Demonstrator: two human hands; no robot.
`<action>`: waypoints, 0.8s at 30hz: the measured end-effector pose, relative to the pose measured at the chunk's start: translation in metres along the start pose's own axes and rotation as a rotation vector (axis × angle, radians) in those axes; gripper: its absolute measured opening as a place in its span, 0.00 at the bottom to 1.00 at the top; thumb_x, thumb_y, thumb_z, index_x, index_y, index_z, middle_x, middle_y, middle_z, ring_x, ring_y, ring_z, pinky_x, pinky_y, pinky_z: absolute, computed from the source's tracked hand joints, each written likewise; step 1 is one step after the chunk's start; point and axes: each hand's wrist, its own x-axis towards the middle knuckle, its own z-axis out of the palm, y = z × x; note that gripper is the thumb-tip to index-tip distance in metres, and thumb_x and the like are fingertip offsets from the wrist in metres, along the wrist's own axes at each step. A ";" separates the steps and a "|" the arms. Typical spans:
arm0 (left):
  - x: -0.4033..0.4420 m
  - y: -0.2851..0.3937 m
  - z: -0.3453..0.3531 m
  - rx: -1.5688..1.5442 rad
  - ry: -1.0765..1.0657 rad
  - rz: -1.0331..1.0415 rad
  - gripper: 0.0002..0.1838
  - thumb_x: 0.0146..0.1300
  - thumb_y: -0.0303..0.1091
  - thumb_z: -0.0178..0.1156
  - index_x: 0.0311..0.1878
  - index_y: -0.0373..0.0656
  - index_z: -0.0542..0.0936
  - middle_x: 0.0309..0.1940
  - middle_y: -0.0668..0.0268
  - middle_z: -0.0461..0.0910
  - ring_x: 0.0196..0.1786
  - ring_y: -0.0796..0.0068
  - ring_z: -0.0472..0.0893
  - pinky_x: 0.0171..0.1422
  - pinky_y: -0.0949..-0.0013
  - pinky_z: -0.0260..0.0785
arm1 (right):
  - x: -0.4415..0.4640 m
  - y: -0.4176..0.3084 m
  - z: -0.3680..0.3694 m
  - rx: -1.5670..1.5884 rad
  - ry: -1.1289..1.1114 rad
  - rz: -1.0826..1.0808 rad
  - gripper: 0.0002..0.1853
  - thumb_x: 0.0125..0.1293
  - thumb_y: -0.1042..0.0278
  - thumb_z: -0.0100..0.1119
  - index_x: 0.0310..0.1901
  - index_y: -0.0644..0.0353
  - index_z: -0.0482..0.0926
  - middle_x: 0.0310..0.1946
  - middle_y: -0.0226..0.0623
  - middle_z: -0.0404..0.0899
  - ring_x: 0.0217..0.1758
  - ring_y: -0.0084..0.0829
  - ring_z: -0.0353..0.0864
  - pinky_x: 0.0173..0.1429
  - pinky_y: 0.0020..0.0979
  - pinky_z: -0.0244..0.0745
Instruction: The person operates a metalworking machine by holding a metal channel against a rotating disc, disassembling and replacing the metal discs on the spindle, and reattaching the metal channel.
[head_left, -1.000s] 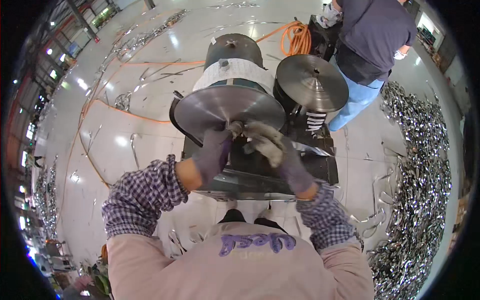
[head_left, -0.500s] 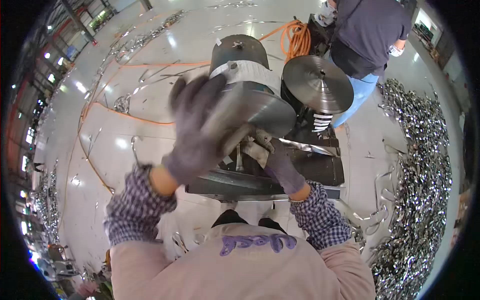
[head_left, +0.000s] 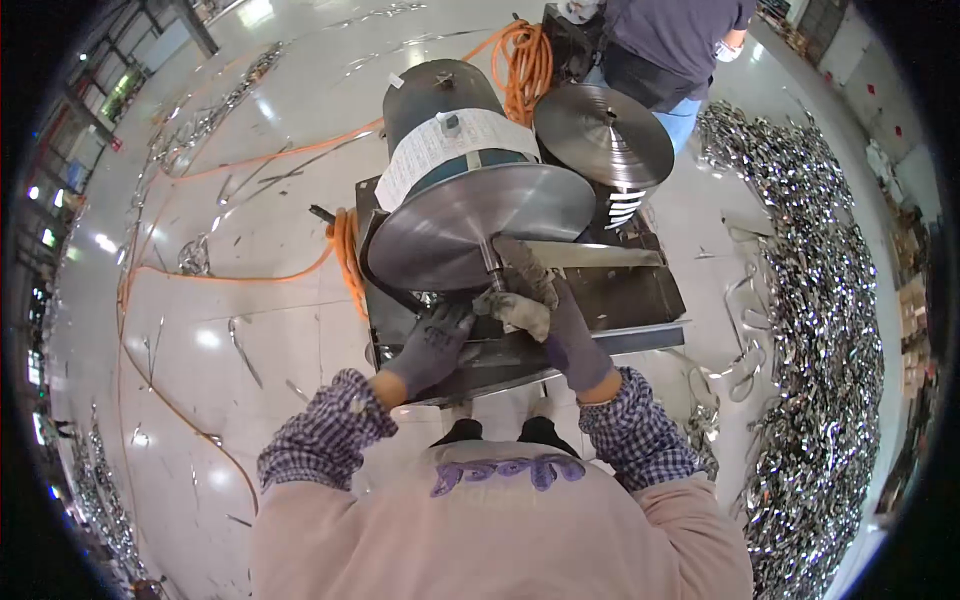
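Note:
A large round metal disc [head_left: 470,225] stands tilted on the machine, with a short metal rod [head_left: 491,258] sticking out of its middle. My right hand [head_left: 555,315], in a worn, stained grey glove, is closed around the rod's outer end. A flat metal strip [head_left: 605,256] runs rightward from beside that hand; I cannot tell whether the fingers touch it. My left hand [head_left: 432,348], also gloved, rests on the black machine bed [head_left: 500,358] under the disc's lower edge, fingers stretched out and close to a small shiny piece.
Behind the disc sits a dark motor housing [head_left: 440,90] with a paper sheet [head_left: 455,145] on it. A second, ridged disc [head_left: 605,135] stands at the right, near another person [head_left: 670,50]. Orange hose [head_left: 525,70] crosses the floor. Shiny metal scraps [head_left: 810,330] are heaped at right.
My left hand has come down from in front of the disc to the machine bed, and the disc's face now shows. My right hand stays by the rod. The view has shifted.

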 end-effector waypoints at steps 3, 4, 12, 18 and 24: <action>-0.002 -0.012 0.018 -0.033 0.069 0.194 0.24 0.60 0.44 0.52 0.57 0.42 0.71 0.48 0.52 0.74 0.53 0.54 0.73 0.59 0.53 0.63 | -0.007 -0.004 -0.015 0.304 -0.079 0.223 0.29 0.60 0.78 0.58 0.63 0.64 0.61 0.56 0.39 0.70 0.53 0.27 0.74 0.52 0.26 0.74; -0.006 -0.011 0.014 -0.004 0.041 0.186 0.24 0.59 0.43 0.52 0.57 0.43 0.71 0.48 0.53 0.74 0.52 0.55 0.73 0.59 0.54 0.63 | -0.008 -0.004 -0.019 0.116 -0.145 0.234 0.28 0.61 0.77 0.57 0.63 0.64 0.61 0.56 0.39 0.70 0.53 0.28 0.74 0.54 0.28 0.74; -0.113 -0.113 -0.065 0.044 0.195 0.171 0.24 0.46 0.26 0.61 0.51 0.42 0.75 0.36 0.58 0.78 0.37 0.57 0.78 0.41 0.58 0.72 | -0.009 -0.051 -0.013 0.193 -0.075 0.417 0.38 0.60 0.72 0.60 0.70 0.58 0.51 0.50 0.42 0.75 0.41 0.19 0.74 0.40 0.19 0.71; -0.175 -0.135 -0.094 -0.151 0.379 0.019 0.22 0.60 0.35 0.52 0.57 0.38 0.72 0.39 0.53 0.77 0.40 0.56 0.76 0.46 0.57 0.69 | -0.014 -0.085 0.005 -0.020 -0.057 0.370 0.30 0.65 0.68 0.51 0.67 0.61 0.55 0.55 0.42 0.71 0.48 0.25 0.74 0.50 0.23 0.71; -0.118 -0.101 -0.064 -0.775 0.532 -0.125 0.16 0.68 0.32 0.46 0.54 0.32 0.71 0.47 0.54 0.76 0.46 0.62 0.78 0.50 0.63 0.72 | -0.005 -0.074 0.016 -0.085 -0.030 0.261 0.37 0.54 0.80 0.53 0.69 0.62 0.55 0.58 0.43 0.68 0.53 0.29 0.74 0.48 0.20 0.71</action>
